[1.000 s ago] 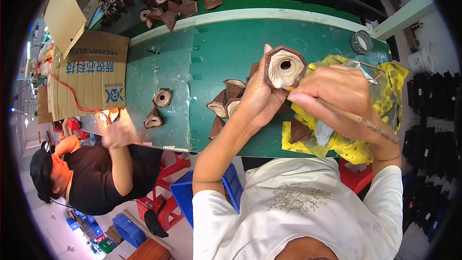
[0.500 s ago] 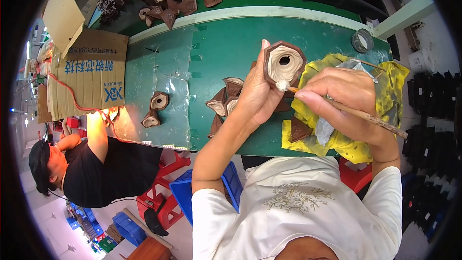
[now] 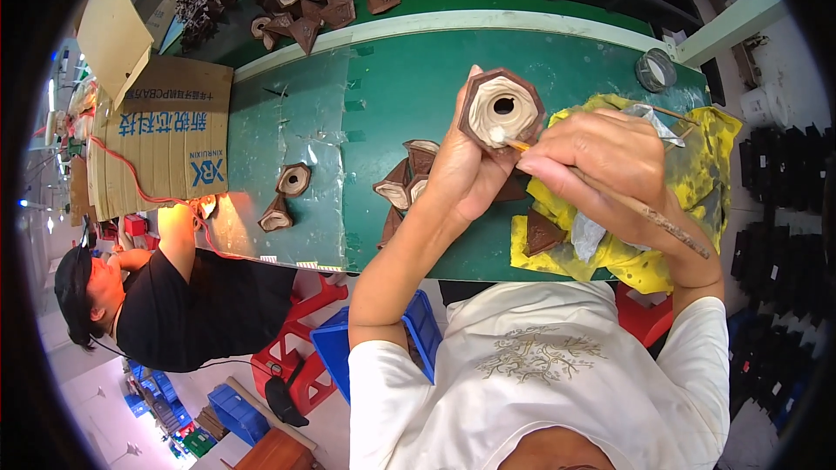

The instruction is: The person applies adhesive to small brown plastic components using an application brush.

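Observation:
My left hand is closed around a brown faceted piece with a cream-coloured hollow and a dark round hole in it. Its hollow side is turned up. In my right hand is a thin paintbrush, pinched near its tip. The pale bristles touch the lower part of the cream hollow. Below my right hand lies a stained yellow cloth with a small brown piece on its near left corner. Several brown and cream pieces rest on the green table to the left of my left forearm.
A cup of white liquid stands at the table's far right. Two similar pieces lie further left, near a cardboard box. Many brown pieces are heaped behind the pale rail. A co-worker in black sits at the left.
The piece in my left hand has shifted slightly left and tilted. My right hand moved left with it, and the brush tip went further into the hollow.

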`<state>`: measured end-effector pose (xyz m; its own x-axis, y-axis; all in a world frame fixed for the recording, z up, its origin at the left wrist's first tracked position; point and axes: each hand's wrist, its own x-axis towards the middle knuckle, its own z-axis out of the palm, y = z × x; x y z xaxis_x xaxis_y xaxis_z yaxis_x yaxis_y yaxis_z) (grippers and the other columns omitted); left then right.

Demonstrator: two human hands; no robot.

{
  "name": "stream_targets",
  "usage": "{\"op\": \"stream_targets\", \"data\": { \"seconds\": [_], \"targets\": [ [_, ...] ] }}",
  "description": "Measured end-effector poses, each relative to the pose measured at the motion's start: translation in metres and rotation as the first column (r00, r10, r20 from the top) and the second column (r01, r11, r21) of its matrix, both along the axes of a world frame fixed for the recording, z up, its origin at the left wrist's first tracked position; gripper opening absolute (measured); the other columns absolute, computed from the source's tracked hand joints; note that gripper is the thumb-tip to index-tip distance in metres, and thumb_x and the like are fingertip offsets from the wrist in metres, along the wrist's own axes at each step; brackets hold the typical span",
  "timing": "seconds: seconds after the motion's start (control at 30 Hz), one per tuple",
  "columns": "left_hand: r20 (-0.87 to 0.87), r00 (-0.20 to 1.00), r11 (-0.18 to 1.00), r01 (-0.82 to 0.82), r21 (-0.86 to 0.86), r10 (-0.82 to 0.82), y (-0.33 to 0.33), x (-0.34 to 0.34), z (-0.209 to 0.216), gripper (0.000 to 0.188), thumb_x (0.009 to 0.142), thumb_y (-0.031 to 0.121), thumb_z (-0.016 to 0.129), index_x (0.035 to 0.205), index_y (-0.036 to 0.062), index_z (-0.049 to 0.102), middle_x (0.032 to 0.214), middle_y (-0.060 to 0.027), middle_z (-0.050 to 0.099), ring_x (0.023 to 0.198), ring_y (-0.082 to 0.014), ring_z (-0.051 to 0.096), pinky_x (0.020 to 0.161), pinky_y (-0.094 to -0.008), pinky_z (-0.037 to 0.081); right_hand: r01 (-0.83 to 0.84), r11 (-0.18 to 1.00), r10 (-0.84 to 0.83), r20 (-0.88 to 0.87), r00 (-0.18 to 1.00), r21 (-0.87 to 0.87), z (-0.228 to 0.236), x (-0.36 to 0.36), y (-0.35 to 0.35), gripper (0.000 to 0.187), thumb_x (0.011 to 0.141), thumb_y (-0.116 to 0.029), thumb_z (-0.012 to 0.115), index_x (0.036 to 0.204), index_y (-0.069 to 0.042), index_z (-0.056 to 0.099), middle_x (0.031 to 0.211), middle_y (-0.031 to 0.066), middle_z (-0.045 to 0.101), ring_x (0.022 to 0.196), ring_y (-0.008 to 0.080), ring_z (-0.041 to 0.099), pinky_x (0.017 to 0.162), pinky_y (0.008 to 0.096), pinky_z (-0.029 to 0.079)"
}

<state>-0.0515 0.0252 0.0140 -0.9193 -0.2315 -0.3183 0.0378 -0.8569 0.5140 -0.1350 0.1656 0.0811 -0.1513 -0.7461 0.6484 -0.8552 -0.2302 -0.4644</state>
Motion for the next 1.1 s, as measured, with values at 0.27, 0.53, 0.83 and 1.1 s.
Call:
{"op": "stream_targets", "data": {
  "seconds": [0.27,0.53,0.83,1.1],
  "targets": [
    [0.075,0.997,0.999,-0.016,-0.033,0.019,-0.006,0.000,0.009,0.037,0.097,0.051,0.048,0.109,0.0174,0.060,0.102,0.0007,0.064,0.091,-0.0126,0.060,0.080,-0.0298,0.050,0.132,0.991,-0.129,-0.122,0.984,0.013,0.008,-0.009,0.008,0.010,0.073,-0.004,0.077,0.078,-0.003,0.068,0.072,0.0084,0.067,0.061,0.0211,0.065,0.050,0.0299,0.045],
    [0.079,0.995,0.990,-0.056,-0.127,0.066,-0.067,-0.048,-0.003,0.046,0.100,0.051,0.040,0.113,0.0110,0.057,0.102,-0.0068,0.064,0.087,-0.0180,0.063,0.073,-0.0313,0.056,0.142,0.985,-0.151,0.092,0.984,0.093,0.000,-0.021,0.014,0.008,0.075,0.008,0.070,0.081,0.005,0.065,0.075,0.0136,0.067,0.062,0.0220,0.064,0.055,0.0304,0.048],
    [0.030,0.937,0.881,-0.315,-0.353,0.347,-0.326,-0.084,-0.015,0.074,0.102,0.044,0.037,0.141,-0.0152,0.015,0.146,-0.0292,0.032,0.134,-0.0368,0.039,0.107,-0.0458,0.040,0.227,0.947,-0.267,0.166,0.949,0.227,-0.015,-0.034,0.024,0.005,0.079,0.009,0.068,0.082,0.006,0.064,0.077,0.0135,0.067,0.064,0.0193,0.063,0.058,0.0269,0.048],
    [0.636,0.407,-0.221,0.909,-0.353,0.656,-0.258,0.143,0.000,0.087,0.081,0.077,0.048,0.127,0.0034,0.058,0.108,-0.0248,0.067,0.105,-0.0340,0.065,0.095,-0.0474,0.043,0.093,0.962,-0.148,0.202,0.968,0.256,-0.023,-0.030,-0.005,0.004,0.079,0.008,0.067,0.081,0.006,0.064,0.078,0.0140,0.066,0.065,0.0208,0.064,0.058,0.0278,0.048]
  ]
}}
